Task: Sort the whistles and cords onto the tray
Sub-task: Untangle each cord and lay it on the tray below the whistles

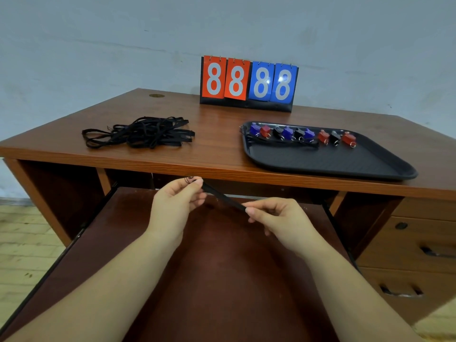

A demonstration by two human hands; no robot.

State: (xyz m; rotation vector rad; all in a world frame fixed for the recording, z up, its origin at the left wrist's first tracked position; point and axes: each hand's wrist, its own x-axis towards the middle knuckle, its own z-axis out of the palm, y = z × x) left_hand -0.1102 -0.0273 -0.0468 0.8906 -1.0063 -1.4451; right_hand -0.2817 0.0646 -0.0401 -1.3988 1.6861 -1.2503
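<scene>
Cord [223,197] | stretched taut between both grips | left grip [177,202] pinching upper end | right grip [274,215] pinching lower end | tray [320,161] with whistles [302,135] beyond right grip | cord pile [139,132] beyond left grip on counter [217,146]

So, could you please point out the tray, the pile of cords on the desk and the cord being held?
tray [320,161]: head view, bare floor.
pile of cords [140,134]: head view, middle of tangle.
held cord [223,197]: head view, stretch between the hands.
</scene>
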